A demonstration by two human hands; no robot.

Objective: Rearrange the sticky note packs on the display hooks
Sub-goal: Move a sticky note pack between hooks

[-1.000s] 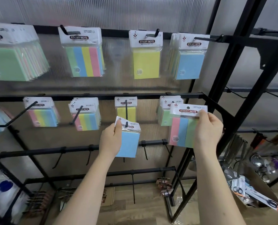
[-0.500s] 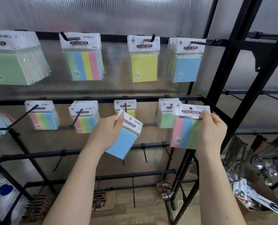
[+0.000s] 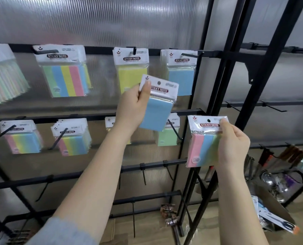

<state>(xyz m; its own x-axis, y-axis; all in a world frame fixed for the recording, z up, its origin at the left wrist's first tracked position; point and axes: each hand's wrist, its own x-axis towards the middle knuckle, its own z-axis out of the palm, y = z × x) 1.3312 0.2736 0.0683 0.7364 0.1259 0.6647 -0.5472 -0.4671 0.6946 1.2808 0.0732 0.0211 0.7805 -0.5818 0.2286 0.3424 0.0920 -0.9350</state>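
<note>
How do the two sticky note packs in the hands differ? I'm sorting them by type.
The blue pack in the left hand holds one plain blue pad; the striped pack in the right hand shows pink, blue and green strips. The blue pack is tilted and raised near the top row; the striped pack hangs upright, lower, right of the rack. Both have white "STICKY NOTE" header cards with a hang hole, off any hook.

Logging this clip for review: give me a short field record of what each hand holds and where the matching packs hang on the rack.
left hand: grips blue pack, tilted, off any hook
right hand: pinches striped pack by its header card, off any hook
top row: blue stack on the rightmost hook, yellow pack beside it
middle row: green stack on a hook
</note>
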